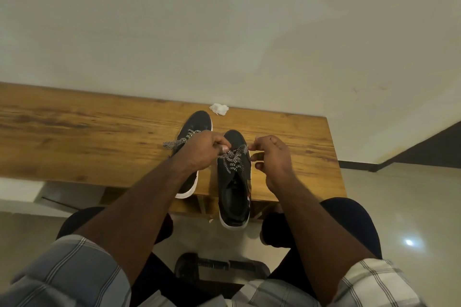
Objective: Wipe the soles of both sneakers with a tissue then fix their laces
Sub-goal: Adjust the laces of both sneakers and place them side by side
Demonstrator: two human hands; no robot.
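Two black sneakers with white soles stand upright on the wooden table (74, 137), toes pointing at the wall. The right sneaker (234, 189) hangs its heel over the table's near edge. My left hand (202, 149) pinches the black-and-white lace (233, 161) of the right sneaker over its tongue. My right hand (272, 157) pinches the other end of that lace beside the shoe's right side. The left sneaker (198, 121) lies partly under my left forearm, its lace loose toward the left. A crumpled white tissue (219, 108) sits by the wall behind the shoes.
The table butts against a pale wall; its right end stops near a dark stair edge (424, 152). Below it are my knees in dark trousers and a black dumbbell (219, 266) on the glossy tiled floor.
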